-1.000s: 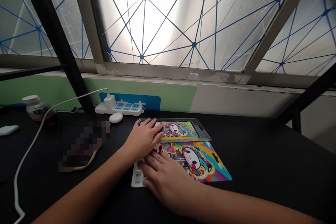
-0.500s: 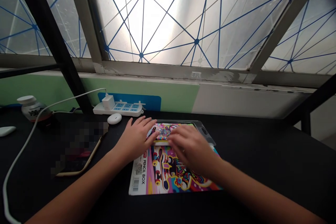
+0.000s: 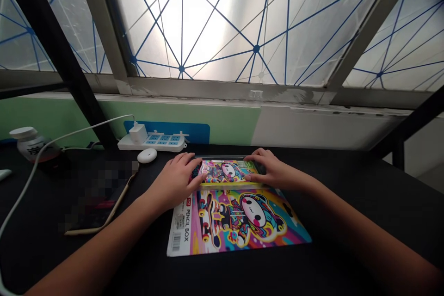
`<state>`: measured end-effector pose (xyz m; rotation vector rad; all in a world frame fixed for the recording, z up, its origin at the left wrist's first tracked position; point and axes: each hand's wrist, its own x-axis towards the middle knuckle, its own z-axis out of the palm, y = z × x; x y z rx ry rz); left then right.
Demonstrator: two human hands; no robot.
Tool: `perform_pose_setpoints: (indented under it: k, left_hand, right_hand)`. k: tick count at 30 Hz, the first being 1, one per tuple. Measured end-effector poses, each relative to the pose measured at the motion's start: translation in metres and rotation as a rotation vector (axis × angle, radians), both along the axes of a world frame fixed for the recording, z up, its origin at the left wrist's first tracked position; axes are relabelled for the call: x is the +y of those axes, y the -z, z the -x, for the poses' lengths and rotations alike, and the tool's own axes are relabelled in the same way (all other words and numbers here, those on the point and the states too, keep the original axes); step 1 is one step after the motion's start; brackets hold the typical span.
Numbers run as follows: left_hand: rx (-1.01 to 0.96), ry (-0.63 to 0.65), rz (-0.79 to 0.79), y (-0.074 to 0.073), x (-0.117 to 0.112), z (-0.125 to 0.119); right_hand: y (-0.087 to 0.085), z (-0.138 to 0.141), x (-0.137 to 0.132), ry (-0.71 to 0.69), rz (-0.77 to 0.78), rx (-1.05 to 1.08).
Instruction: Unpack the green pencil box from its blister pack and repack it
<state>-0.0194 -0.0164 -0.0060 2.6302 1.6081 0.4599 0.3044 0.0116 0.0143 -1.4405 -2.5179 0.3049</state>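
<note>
Just above the middle of the frame, we have the pencil box point(image 3: 227, 172) lying on the black table point(image 3: 347, 203), its long axis running left to right, directly behind the printed backing card point(image 3: 239, 219). Our left hand point(image 3: 176, 182) cups its left end, fingers curled loosely against it. Our right hand point(image 3: 274, 171) cups the right end the same way. Both hands touch it and sit equally near, one at each short end.

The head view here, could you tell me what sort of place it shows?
Probably a desk by a window: a black tabletop, a power strip with a charger, and frosted panes behind.
</note>
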Motion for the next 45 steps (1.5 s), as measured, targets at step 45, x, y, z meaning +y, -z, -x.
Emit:
perform_pose_setpoints:
  k: [45]
  left_hand:
    - [-0.182,0.182,-0.098,0.031,-0.126,0.03]
  right_hand:
    - [0.044,-0.027,-0.15,-0.228,-0.342,0.123]
